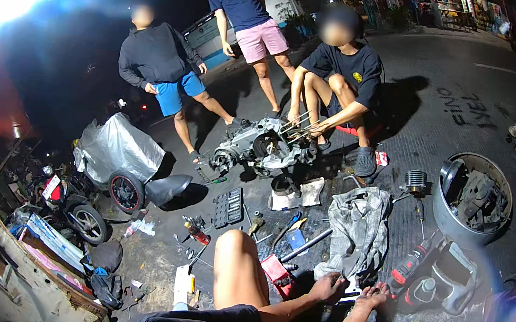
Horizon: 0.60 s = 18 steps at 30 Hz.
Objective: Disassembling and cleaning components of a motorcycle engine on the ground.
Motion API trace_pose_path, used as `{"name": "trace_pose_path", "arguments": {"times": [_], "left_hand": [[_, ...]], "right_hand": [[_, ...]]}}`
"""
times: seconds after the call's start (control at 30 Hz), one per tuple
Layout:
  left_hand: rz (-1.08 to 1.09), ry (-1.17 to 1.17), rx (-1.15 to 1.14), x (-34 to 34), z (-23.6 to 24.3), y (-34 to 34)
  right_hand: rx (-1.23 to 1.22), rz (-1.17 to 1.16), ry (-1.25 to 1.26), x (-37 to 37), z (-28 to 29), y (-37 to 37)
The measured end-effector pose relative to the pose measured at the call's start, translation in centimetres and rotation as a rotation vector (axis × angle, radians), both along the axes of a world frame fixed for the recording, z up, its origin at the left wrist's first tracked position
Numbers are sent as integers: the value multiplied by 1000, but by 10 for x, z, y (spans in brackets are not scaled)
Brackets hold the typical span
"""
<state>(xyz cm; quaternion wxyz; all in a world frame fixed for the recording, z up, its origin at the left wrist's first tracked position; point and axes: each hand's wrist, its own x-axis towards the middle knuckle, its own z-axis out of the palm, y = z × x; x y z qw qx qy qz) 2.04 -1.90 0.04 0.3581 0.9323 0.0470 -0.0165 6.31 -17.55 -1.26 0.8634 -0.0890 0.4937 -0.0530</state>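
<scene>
My left hand is over the ground just below a crumpled grey cloth. Its fingers curl in, and I cannot make out what they hold, if anything. Close by on the right, my right hand has its palm turned partly up and its fingers apart, with nothing seen in it. Both hands look smudged with dark grime. Between them lies a small white and black thing, partly hidden. A red box sits left of my left hand. Right of my right hand lie a red and black power tool and a dark bottle.
Ahead, a squatting person holds an engine; two people stand behind. A socket set, a metal bar and loose tools lie on the pavement. A metal basin holds dark parts. A covered motorcycle stands left.
</scene>
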Motion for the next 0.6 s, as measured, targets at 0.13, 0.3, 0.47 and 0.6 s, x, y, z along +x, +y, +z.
{"name": "trace_pose_path", "arguments": {"times": [0.13,0.3,0.47,0.6], "left_hand": [[42,-162,-152,11,-23,9],[159,133,-76,24,-33,16],[114,233,-242,23,-34,25],[46,107,-105,28,-28,18]], "right_hand": [[81,-171,93,-6,26,-2],[65,-148,38,-3,5,-4],[-34,80,13,0,-12,-2],[-69,81,23,0,-11,-4]]}}
